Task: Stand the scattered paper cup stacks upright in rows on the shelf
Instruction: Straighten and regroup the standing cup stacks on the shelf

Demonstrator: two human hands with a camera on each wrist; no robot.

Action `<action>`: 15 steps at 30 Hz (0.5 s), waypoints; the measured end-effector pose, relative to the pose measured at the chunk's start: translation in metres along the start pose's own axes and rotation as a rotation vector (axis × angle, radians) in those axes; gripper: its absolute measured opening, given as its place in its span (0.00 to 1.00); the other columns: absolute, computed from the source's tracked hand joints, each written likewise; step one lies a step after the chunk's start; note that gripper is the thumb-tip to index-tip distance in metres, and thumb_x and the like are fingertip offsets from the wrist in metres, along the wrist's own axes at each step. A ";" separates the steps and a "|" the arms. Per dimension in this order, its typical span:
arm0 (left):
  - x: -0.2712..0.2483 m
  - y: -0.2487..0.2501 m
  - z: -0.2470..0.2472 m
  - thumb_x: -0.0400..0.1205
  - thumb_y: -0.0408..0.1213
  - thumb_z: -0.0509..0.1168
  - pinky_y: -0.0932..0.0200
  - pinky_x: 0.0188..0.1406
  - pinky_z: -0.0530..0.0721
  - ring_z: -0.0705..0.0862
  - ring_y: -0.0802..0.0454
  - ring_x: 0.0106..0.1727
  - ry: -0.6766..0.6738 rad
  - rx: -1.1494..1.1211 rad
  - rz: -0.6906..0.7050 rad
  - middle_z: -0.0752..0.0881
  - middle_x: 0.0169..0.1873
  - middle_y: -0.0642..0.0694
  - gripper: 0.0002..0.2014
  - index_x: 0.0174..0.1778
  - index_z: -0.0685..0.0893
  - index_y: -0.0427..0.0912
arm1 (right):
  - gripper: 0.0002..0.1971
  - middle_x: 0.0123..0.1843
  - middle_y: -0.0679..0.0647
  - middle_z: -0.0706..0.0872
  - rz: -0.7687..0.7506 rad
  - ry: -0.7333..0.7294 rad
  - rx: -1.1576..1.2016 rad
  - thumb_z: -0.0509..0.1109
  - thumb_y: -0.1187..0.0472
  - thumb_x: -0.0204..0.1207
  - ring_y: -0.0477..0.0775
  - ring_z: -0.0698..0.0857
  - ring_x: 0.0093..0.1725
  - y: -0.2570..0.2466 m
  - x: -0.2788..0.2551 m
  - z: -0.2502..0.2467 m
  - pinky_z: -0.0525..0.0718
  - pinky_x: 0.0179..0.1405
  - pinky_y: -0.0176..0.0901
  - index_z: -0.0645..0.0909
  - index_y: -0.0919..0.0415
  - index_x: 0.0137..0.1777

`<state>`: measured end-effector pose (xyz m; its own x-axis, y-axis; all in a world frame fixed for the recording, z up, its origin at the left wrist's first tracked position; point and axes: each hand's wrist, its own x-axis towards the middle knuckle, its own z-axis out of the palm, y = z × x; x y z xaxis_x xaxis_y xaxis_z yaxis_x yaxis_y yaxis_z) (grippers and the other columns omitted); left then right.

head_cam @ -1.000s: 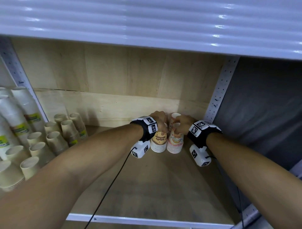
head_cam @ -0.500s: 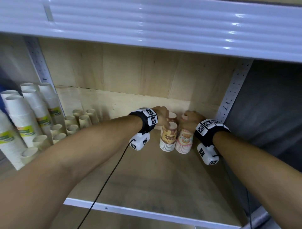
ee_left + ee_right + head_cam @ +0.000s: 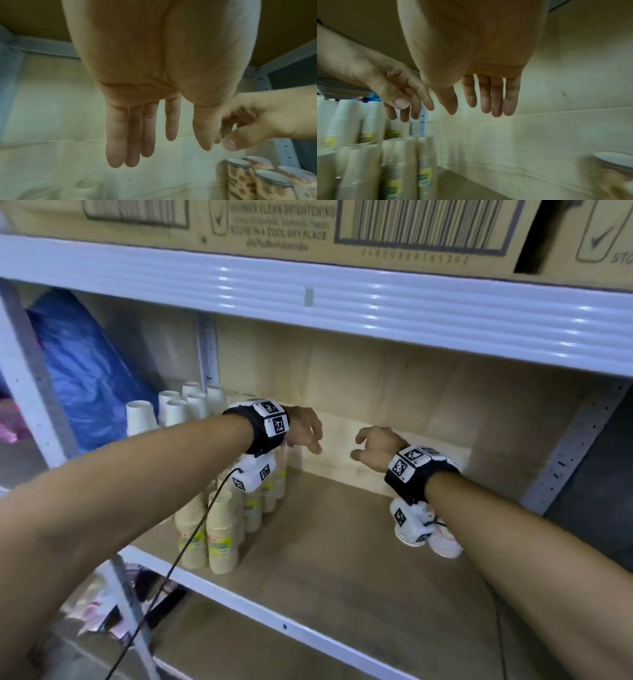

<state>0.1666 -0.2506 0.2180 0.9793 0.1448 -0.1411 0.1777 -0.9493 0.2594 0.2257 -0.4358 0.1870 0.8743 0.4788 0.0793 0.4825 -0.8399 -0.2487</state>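
Note:
Patterned paper cup stacks (image 3: pixel 257 180) stand upright in the shelf's back right corner. In the head view they (image 3: pixel 447 546) are mostly hidden behind my right wrist. My left hand (image 3: pixel 308 440) hovers above the shelf board with straight fingers (image 3: pixel 133 142) and holds nothing. My right hand (image 3: pixel 363 445) hovers beside it, a little to the right, fingers (image 3: pixel 496 102) hanging straight and empty. One patterned cup rim (image 3: pixel 614 159) shows low right in the right wrist view. Both hands are above and left of the patterned stacks, touching no cups.
Beige cup stacks with green labels (image 3: pixel 222 535) stand in rows at the shelf's left front, also in the right wrist view (image 3: pixel 406 169). White cup stacks (image 3: pixel 178 409) stand behind them. A blue bag (image 3: pixel 85 371) lies far left. Cardboard boxes (image 3: pixel 411 227) sit on the shelf above.
Both hands have let go of the patterned stacks, risen and drawn back to the left. The stacks stay upright in the corner. My head view has swung up and left.

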 end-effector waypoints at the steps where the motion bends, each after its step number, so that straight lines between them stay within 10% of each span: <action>1: -0.007 -0.014 -0.006 0.74 0.51 0.76 0.62 0.37 0.81 0.83 0.50 0.37 -0.001 -0.008 -0.026 0.85 0.40 0.50 0.19 0.60 0.84 0.55 | 0.24 0.65 0.54 0.84 -0.031 -0.020 0.009 0.71 0.46 0.72 0.58 0.82 0.64 -0.014 0.002 0.003 0.79 0.57 0.44 0.79 0.50 0.68; 15: -0.105 -0.140 -0.022 0.71 0.38 0.80 0.58 0.36 0.89 0.87 0.46 0.42 -0.142 -0.074 -0.229 0.88 0.52 0.38 0.17 0.55 0.88 0.48 | 0.13 0.46 0.46 0.84 -0.428 -0.173 0.142 0.78 0.52 0.70 0.51 0.84 0.47 -0.154 -0.013 0.031 0.76 0.35 0.35 0.86 0.50 0.54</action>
<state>0.0409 -0.1271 0.2180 0.8903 0.3081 -0.3354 0.4049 -0.8726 0.2733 0.1387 -0.3046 0.1941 0.5718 0.8192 0.0441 0.7744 -0.5212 -0.3588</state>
